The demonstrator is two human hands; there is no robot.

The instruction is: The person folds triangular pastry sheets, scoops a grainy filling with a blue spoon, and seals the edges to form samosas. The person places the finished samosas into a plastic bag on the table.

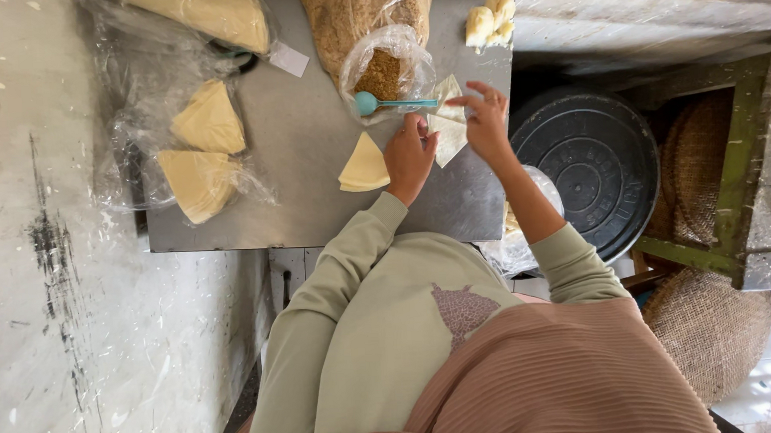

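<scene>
Pale green sleeves are seen nearest, beyond them the left hand (410, 155) and right hand (487, 123), fingers apparently pinched on a thin pastry sheet (448, 132) beside a teal spoon (389, 105), where tearing under tension might be risked.

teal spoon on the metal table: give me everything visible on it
The teal spoon looks like plastic, one piece: a round bowl at the left end and a straight, slim handle running right. It lies roughly level, its bowl at the mouth of the clear bag of brown crumbs. The handle end reaches the fingertips of the right hand, which also touches a pale pastry sheet; whether the fingers actually pinch the handle is unclear. Whether the bowl is filled cannot be told.
</scene>
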